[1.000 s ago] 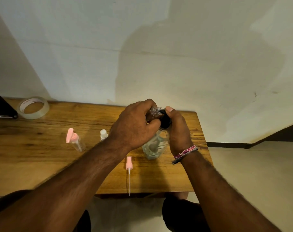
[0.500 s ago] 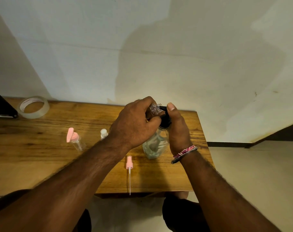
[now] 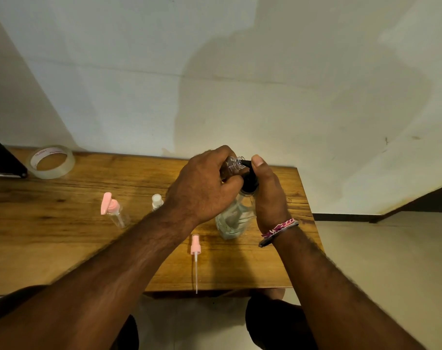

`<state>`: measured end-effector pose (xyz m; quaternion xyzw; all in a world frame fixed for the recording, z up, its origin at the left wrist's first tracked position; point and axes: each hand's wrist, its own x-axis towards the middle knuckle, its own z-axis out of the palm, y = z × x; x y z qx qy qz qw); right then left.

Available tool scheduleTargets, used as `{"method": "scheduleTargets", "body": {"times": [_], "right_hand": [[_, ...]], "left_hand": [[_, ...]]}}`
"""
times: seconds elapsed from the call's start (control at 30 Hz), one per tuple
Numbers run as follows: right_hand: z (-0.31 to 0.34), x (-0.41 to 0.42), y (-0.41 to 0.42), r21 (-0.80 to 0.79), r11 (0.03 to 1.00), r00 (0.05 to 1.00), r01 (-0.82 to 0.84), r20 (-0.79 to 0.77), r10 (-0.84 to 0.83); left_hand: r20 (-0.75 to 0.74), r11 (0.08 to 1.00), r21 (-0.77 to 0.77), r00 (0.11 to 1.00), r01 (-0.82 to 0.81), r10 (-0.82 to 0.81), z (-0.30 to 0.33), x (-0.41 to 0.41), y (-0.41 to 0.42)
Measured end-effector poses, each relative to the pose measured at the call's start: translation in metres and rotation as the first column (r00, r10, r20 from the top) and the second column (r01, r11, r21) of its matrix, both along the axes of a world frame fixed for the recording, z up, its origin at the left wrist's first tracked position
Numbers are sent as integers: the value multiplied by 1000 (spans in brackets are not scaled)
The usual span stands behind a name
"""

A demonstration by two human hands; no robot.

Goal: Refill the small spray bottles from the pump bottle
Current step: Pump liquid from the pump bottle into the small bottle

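Note:
A clear pump bottle [image 3: 230, 221] with a black pump head [image 3: 249, 181] stands on the wooden table [image 3: 63, 238] near its right end. My right hand [image 3: 268, 195] grips the pump, thumb on top of the head. My left hand [image 3: 204, 190] holds a small clear spray bottle [image 3: 233, 164] tilted, its open threaded neck against the black spout. A pink spray head with a long dip tube [image 3: 195, 251] lies loose on the table in front.
A small bottle with a pink pump cap [image 3: 112, 209] and a small bottle with a white cap [image 3: 156, 201] stand left of my hands. A roll of clear tape [image 3: 51, 161] and a dark object [image 3: 2, 160] sit at the far left. The table's right edge is close.
Both hands have stayed at the pump bottle. The small bottle's neck has shifted slightly closer to the spout, and my right thumb sits on the pump head.

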<state>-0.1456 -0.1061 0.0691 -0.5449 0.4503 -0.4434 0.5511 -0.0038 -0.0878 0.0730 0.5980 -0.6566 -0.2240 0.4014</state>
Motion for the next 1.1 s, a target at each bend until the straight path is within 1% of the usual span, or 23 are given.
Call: {"method": "scheduleTargets", "body": {"times": [0.17, 0.47, 0.8, 0.97, 1.1], "right_hand": [[1, 0, 1, 1, 1000, 1000, -14, -11, 14], [-4, -4, -2, 19, 996, 996, -86, 34, 85], [-3, -3, -6, 56, 998, 1000, -5, 15, 4], [-3, -2, -7, 35, 999, 999, -25, -21, 26], [-4, -2, -5, 16, 999, 999, -46, -11, 46]], "left_hand": [[-2, 1000, -4, 1000, -1, 1, 2, 1, 0], [0, 1000, 0, 1000, -1, 1, 4, 1, 1], [58, 1000, 12, 998, 2, -3, 2, 0, 2], [38, 1000, 8, 999, 0, -1, 0, 0, 2], [17, 1000, 1, 1000, -6, 6, 3, 0, 1]]}}
